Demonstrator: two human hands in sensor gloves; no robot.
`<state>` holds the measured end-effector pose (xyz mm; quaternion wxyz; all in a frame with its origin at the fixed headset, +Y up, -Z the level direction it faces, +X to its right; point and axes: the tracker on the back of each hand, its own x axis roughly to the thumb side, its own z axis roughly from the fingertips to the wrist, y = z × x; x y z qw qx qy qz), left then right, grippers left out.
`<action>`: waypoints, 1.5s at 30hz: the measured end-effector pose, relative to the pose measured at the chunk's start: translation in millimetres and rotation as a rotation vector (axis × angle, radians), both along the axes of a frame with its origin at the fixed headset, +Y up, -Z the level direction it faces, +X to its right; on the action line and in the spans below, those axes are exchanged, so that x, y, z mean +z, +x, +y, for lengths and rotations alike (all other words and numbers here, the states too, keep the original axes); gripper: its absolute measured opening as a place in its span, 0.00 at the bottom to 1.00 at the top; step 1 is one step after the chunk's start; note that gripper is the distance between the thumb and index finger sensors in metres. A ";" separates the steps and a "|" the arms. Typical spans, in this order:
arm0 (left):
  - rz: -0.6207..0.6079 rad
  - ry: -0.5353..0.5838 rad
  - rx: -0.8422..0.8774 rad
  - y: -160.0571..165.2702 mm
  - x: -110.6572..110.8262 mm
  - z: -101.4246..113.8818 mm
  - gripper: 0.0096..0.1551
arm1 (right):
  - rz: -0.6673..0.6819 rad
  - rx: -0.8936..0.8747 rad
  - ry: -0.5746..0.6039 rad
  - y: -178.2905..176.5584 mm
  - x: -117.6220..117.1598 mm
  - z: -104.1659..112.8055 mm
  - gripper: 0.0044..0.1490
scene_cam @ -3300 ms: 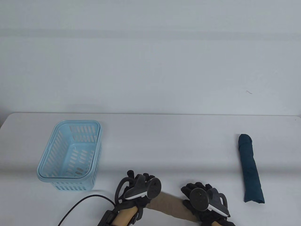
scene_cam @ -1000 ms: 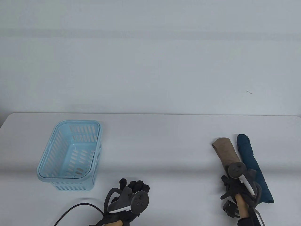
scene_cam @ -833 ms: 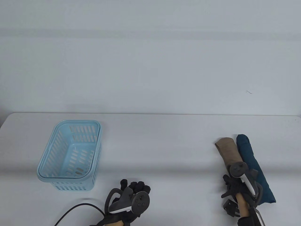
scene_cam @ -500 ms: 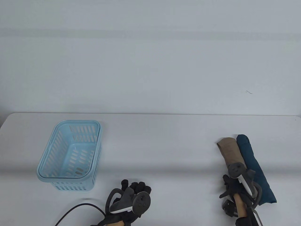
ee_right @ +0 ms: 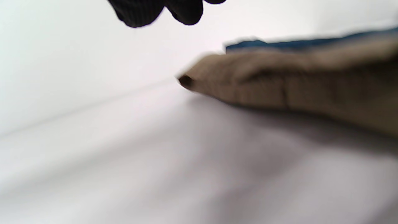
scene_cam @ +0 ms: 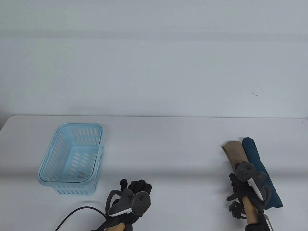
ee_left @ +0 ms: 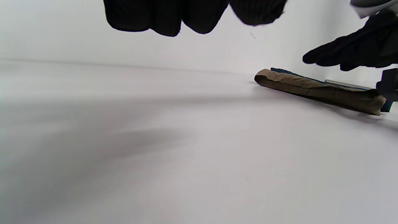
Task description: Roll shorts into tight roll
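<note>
Hovering at lower right, the right hand (scene_cam: pixel 243 189) hangs slack-fingered over the tan roll (scene_cam: pixel 234 152); the left hand (scene_cam: pixel 134 192) idles, empty.

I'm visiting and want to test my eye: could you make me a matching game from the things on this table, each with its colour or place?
Things:
1. basket
2. tan roll
3. dark blue roll
4. left hand

Descriptions:
A. lies at the far right
B. light blue, empty-looking
C. brownish, beside the blue roll
D. near the table's front middle

Pairs: 1-B, 2-C, 3-A, 4-D
</note>
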<state>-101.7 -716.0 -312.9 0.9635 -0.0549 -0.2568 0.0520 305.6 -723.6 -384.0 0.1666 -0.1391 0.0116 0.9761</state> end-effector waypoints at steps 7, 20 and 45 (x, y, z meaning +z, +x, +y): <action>0.022 0.025 0.014 -3.0 -3.1 4.0 0.38 | 0.301 -0.006 0.205 -69.3 35.1 52.4 0.41; 0.035 -0.030 0.048 -4.0 -9.5 -3.7 0.38 | 0.551 0.023 0.098 -133.3 67.2 13.5 0.43; 0.022 -0.040 0.067 -4.2 -7.6 -4.6 0.38 | 0.562 -0.007 0.031 -129.6 65.9 4.9 0.43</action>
